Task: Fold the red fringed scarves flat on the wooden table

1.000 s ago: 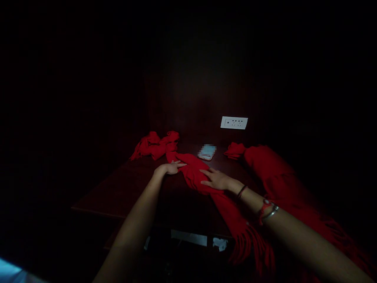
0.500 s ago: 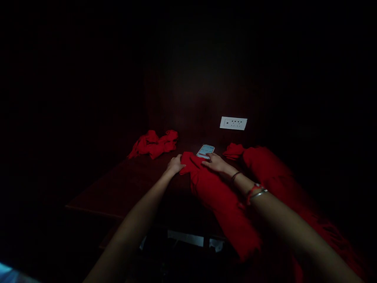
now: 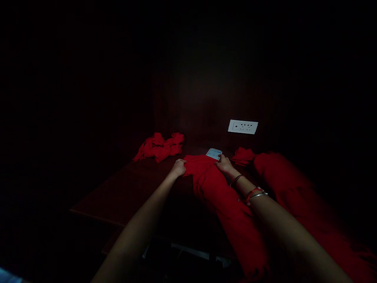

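Observation:
A red fringed scarf (image 3: 226, 200) hangs over the table's front edge, its upper end spread wide between my hands. My left hand (image 3: 179, 168) is closed on the left corner of that end. At the right corner, my right hand (image 3: 225, 163) pinches the cloth, its fingers overlapping the lower right of a phone (image 3: 214, 153) with a lit screen. The phone lies on the table just behind the scarf, which covers its lower edge. Shadow hides part of the fingertips on both sides.
A crumpled red scarf (image 3: 161, 146) lies at the back left of the dark table (image 3: 118, 192). Another long red fringed cloth (image 3: 282, 173) drapes over the right side, beside a small red bundle (image 3: 243, 155). A white socket panel (image 3: 243, 127) is on the wall behind.
My right hand has moved right, from lying over the scarf to pinching its corner. The scarf's upper end is now stretched wider and flatter. The view has shifted slightly.

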A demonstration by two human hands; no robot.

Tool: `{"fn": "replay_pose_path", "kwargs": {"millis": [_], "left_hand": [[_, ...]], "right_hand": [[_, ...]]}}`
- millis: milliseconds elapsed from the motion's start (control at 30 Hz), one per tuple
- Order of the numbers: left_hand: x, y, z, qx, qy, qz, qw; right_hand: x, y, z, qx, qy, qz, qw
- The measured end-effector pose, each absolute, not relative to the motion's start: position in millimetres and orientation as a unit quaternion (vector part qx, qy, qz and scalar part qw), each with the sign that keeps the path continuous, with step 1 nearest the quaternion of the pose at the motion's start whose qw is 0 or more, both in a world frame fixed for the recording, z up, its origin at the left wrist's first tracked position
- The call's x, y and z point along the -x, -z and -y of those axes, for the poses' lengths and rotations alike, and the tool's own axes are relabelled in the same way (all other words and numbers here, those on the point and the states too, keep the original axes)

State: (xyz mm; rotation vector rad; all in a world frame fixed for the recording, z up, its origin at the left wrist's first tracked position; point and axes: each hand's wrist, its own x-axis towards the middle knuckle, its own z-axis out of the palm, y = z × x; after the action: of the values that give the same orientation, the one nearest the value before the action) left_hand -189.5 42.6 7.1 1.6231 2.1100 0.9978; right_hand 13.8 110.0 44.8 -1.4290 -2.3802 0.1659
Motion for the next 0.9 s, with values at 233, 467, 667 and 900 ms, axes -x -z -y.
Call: {"fn": "replay_pose_path", "kwargs": {"millis": [233, 467, 667, 900], "left_hand": [[177.2, -5.7, -32.6, -0.654, -0.145, -0.732, 0.121], [192.9, -12.1, -28.4, -0.644, -0.068, -0.746, 0.155], [161.9, -41.6, 0.6, -0.673, -0.262, -0.684, 0.103], [129.9, -36.2, 40.8, -0.602, -0.295, -0.564, 0.482]], "right_hand": [[-21.5, -45.0, -38.3, 0.329, -0.057, 0.942, 0.03], [-52.1, -40.4, -28.4, 0.358, -0.1, 0.928, -0.038], [-61.3, -71.9, 8.5, 0.277, -0.092, 0.947, 0.133], [-77.6, -45.5, 47.6, 0.347, 0.006, 0.935, 0.077]]}}
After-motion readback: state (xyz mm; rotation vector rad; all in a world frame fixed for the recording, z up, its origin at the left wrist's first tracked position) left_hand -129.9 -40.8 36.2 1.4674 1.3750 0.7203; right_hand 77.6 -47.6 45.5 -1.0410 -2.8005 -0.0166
